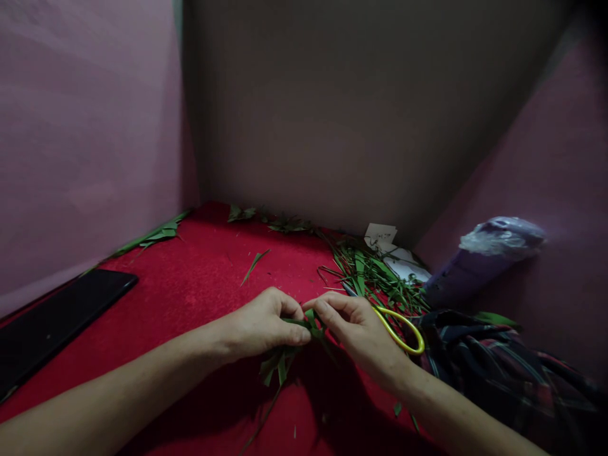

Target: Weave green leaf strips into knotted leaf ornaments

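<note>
Pinching green leaf strips (311,318)

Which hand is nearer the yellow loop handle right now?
Right. The right hand is just left of the yellow loop handle in the picture; the left hand is farther left, beyond the right hand.

The space is enclosed by a mauve-pink left wall (85,114), a dim grey-brown back wall (332,114) and a pinkish right wall (565,158). Between them a bright red surface (204,266) is spread; whether floor or tabletop is covered cannot be told. The left wall is lit palest, while the upper right corner is swallowed by near-black shadow.
</note>
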Available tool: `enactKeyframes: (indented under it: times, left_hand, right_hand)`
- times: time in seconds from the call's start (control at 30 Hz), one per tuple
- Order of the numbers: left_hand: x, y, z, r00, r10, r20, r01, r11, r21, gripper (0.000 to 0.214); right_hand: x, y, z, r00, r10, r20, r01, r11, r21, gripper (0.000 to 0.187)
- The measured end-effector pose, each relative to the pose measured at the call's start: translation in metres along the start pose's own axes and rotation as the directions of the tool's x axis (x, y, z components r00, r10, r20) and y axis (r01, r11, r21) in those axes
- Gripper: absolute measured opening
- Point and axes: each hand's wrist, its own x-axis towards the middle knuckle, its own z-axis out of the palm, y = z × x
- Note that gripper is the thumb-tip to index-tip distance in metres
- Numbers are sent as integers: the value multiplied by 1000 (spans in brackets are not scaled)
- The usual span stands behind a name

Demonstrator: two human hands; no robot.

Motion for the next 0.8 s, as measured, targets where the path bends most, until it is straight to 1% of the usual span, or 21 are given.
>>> enactKeyframes:
  times: [0.13,0.2,0.3,0.4,0.47,0.6,0.8]
  left_hand:
    - [0,3,0,999,-7,-32,4,996,-86,18]
    - [0,4,0,999,15,-40,-19,995,-101,18]
    - [0,3,1,995,77,-61,-81,994,-76,17]
    - [1,3,1,992,101,-70,-104,994,-43,16]
    - [2,3,2,993,94,-74,-98,994,-43,18]
    - [1,5,2,990,102,-95,-110,990,-90,23]
    - [0,6,3,988,105,-116,-120,984,-129,22]
  right_hand:
    - [0,-3,-1,999,-48,0,48,998,34,28]
    - [1,-2,-1,999,-41,-11,41,997,63,25]
    - [1,0,0,999,3,-50,5,989,150,15]
    - [0,2,-1,995,19,-98,1,979,202,14]
    - [0,2,-1,994,17,-104,3,983,182,15]
    - [0,2,-1,997,-13,-79,24,990,140,16]
    - [-1,3,2,997,-23,-72,30,995,94,15]
